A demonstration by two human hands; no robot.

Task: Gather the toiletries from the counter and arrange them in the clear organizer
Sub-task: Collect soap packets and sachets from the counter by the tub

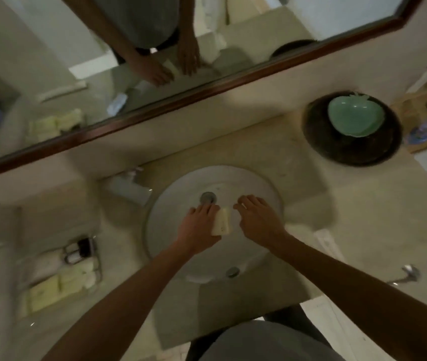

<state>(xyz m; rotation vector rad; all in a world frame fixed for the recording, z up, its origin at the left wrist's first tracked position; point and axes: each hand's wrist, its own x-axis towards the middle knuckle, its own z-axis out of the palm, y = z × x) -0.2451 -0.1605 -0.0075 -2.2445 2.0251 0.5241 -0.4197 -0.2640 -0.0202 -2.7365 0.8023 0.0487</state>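
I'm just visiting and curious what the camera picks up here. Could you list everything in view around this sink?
Sink: one, white, round, set in the middle of the counter.
Drain: one, metal, in the sink's bowl.
Faucet: one, pale, blurred, on the sink's left.
Counter: one, beige.
Mirror: one, dark wood frame, along the wall behind.
Clear organizer: one, on the left counter, holding pale yellow and white packets and a dark item.
Dark bowl: one, right of the sink at the back.
Green dish: one, inside the dark bowl.
Wooden tray: one, far right, contents blurred.
Cream packet: one, held over the sink.
Left hand: holds the packet.
Right hand: open, empty, beside the packet.
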